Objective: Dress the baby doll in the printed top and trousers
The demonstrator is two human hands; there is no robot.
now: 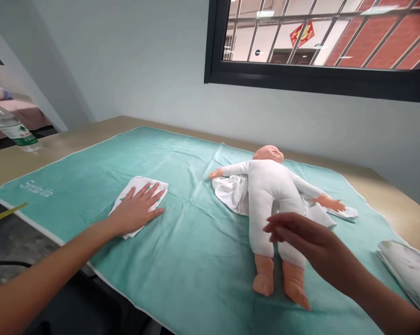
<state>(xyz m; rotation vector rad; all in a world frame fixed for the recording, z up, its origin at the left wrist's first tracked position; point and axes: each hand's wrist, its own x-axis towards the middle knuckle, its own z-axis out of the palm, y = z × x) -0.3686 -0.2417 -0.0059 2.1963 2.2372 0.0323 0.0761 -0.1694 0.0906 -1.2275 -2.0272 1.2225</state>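
Observation:
A baby doll (271,195) in a white suit lies on its back on a teal towel (182,260). An open white cloth or diaper (231,191) is spread under its body. My left hand (136,208) lies flat, fingers spread, on a small folded white cloth (139,186) at the left of the towel. My right hand (304,239) hovers over the doll's legs with loosely curled fingers and holds nothing that I can see.
A plastic water bottle (12,128) stands at the far left on the wooden table (388,190). A folded printed cloth (407,270) lies at the right edge of the towel. A wall with a barred window (318,42) is behind the table.

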